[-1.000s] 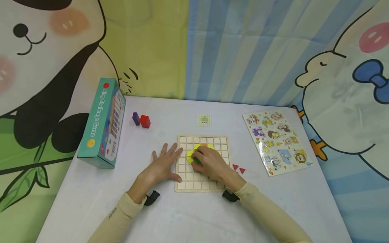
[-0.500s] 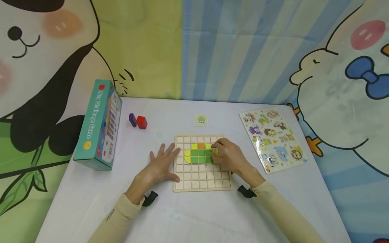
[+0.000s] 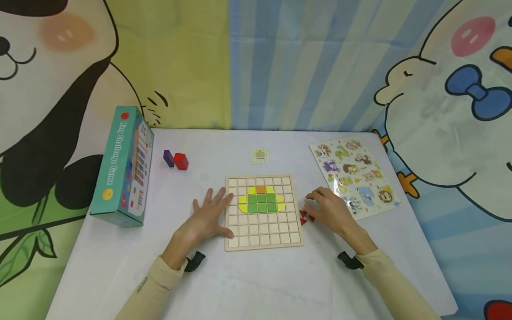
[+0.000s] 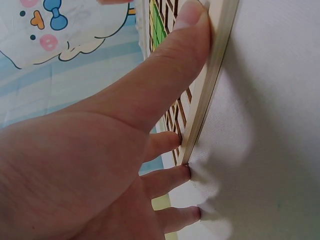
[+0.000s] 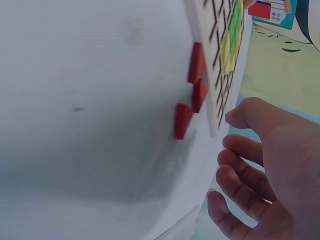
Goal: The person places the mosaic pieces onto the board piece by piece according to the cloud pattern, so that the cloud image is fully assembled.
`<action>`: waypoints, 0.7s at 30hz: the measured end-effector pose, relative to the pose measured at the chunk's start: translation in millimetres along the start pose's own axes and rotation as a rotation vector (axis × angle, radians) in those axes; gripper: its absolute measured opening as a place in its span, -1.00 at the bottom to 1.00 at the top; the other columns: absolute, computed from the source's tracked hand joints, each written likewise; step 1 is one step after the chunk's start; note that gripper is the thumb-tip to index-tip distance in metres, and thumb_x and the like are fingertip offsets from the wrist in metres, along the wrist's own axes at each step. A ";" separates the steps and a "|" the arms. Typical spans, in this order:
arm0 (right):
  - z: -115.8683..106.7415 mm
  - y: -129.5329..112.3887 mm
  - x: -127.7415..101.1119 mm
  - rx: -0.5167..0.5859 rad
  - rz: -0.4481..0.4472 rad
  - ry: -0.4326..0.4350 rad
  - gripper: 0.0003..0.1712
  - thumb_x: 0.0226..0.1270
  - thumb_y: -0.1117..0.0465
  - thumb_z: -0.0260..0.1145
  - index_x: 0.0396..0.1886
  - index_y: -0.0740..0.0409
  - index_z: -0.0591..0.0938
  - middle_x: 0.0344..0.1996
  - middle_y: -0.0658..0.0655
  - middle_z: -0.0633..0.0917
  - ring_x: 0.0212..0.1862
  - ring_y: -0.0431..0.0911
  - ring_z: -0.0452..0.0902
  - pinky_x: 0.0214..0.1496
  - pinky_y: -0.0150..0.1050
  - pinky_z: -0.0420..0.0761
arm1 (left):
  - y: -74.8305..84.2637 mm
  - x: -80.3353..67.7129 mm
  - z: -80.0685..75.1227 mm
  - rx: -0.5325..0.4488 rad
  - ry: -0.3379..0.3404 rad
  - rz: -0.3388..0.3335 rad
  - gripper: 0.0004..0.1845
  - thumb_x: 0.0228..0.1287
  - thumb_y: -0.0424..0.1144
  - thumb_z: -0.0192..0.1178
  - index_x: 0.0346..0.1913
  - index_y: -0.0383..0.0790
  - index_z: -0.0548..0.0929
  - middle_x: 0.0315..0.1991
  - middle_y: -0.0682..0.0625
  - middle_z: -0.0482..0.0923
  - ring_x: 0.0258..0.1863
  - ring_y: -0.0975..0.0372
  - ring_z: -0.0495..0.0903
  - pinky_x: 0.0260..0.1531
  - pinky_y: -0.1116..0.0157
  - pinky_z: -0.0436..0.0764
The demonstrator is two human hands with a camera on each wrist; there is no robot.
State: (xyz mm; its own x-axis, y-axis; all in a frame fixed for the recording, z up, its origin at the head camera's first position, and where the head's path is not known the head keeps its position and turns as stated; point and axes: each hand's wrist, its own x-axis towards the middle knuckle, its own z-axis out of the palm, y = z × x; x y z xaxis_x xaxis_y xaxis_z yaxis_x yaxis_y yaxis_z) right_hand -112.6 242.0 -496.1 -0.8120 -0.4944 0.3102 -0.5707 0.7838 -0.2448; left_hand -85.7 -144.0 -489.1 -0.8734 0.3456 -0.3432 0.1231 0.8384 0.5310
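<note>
A wooden grid board [image 3: 276,231] lies mid-table with a patch of green and yellow tiles [image 3: 262,202] and one orange tile [image 3: 261,189] set in it. My left hand [image 3: 208,215] lies flat, fingers spread, thumb and fingertips against the board's left edge [image 4: 210,85]; the left wrist view shows the left hand [image 4: 125,130] pressing there. My right hand [image 3: 328,206] hovers just right of the board with loosely curled fingers, holding nothing, close above three red triangles [image 3: 306,217]. The right wrist view shows those red triangles [image 5: 192,90] beside the board [image 5: 212,30], near the right hand [image 5: 260,165].
A teal game box [image 3: 122,166] stands at the left. A purple block [image 3: 168,158] and a red block [image 3: 181,161] sit behind the board, and a small pattern card [image 3: 260,156] lies further back. An animal peg puzzle [image 3: 354,178] lies at the right.
My right hand left the middle of the board and moved right, off it, to the red triangles, uncovering the green tiles. The left hand stayed put.
</note>
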 end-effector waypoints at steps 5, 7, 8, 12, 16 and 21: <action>-0.5 4.9 -24.0 -0.023 0.035 -0.003 -0.64 0.07 0.05 0.62 -0.25 0.19 0.77 -0.28 0.12 0.69 -0.26 -0.05 0.64 -0.33 -0.15 0.67 | 0.4 0.0 -1.7 -0.002 -0.004 -0.001 0.30 -0.17 0.04 0.65 0.63 -0.09 0.09 0.67 -0.20 -0.19 0.61 -0.29 -0.35 0.30 -0.57 -0.27; -0.3 5.9 -32.5 -0.030 0.053 -0.002 -0.61 0.03 0.02 0.64 -0.26 0.19 0.77 -0.30 0.12 0.69 -0.27 -0.05 0.64 -0.32 -0.14 0.67 | 0.4 0.2 -1.8 -0.002 -0.006 0.001 0.30 -0.17 0.04 0.65 0.63 -0.09 0.09 0.67 -0.21 -0.19 0.61 -0.29 -0.35 0.30 -0.57 -0.27; 0.2 6.5 -36.2 -0.029 0.059 0.001 -0.60 0.01 0.03 0.65 -0.27 0.20 0.76 -0.30 0.11 0.69 -0.28 -0.05 0.63 -0.32 -0.14 0.67 | 0.3 0.2 -1.9 -0.004 -0.008 0.000 0.30 -0.17 0.04 0.65 0.63 -0.09 0.09 0.67 -0.20 -0.19 0.61 -0.29 -0.35 0.30 -0.57 -0.28; 3.2 7.4 -45.4 -0.022 0.071 -0.002 -0.61 -0.02 0.04 0.66 -0.27 0.17 0.76 -0.31 0.09 0.69 -0.28 -0.09 0.62 -0.31 -0.15 0.66 | 0.2 0.1 -2.2 -0.002 -0.008 -0.002 0.30 -0.17 0.03 0.65 0.63 -0.10 0.09 0.67 -0.21 -0.19 0.61 -0.29 -0.35 0.30 -0.57 -0.28; 7.1 7.1 -50.2 -0.017 0.064 0.004 -0.65 -0.02 0.08 0.66 -0.28 0.14 0.76 -0.32 0.07 0.69 -0.30 -0.11 0.60 -0.34 -0.18 0.65 | 0.2 0.2 -1.6 -0.004 -0.003 0.001 0.30 -0.19 0.03 0.66 0.62 -0.11 0.10 0.66 -0.22 -0.18 0.61 -0.30 -0.34 0.30 -0.58 -0.27; 9.4 4.6 -52.7 -0.010 0.050 0.032 -0.69 -0.01 0.16 0.63 -0.29 0.17 0.75 -0.33 0.07 0.69 -0.29 -0.08 0.62 -0.33 -0.16 0.66 | -1.3 1.0 0.9 0.008 -0.003 0.003 0.31 -0.20 0.06 0.65 0.62 -0.12 0.10 0.67 -0.21 -0.19 0.61 -0.29 -0.34 0.30 -0.57 -0.27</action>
State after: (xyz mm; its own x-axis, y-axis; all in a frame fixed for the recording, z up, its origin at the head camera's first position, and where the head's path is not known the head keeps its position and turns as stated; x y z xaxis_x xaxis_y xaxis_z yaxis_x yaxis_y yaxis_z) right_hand -73.6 268.1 -522.2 -0.8352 -0.4423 0.3269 -0.5280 0.8111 -0.2515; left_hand -86.4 -144.4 -490.9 -0.8715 0.3495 -0.3441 0.1298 0.8408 0.5255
